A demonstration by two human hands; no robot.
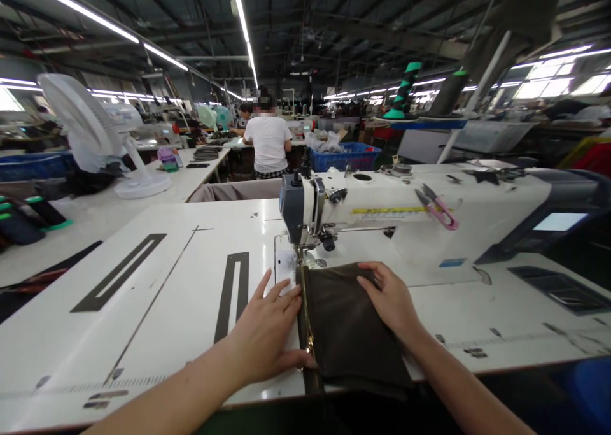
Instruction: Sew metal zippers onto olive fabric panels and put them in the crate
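Observation:
Dark brown fabric lies on the white sewing table, its far edge by the needle of the sewing machine. A gold-toothed zipper runs along the fabric's left edge. My left hand rests with spread fingers on the zipper strip, the thumb near the metal slider. At the far right corner of the fabric, my right hand has its thumb and index finger on the cloth, with a gap between them. Two dark slotted frame pieces lie flat on the table to the left.
Pink-handled snips lie on the machine arm. Thread cones stand behind it. A white fan and dark thread spools are at the left. Ahead, a person in a white shirt stands near a blue basket.

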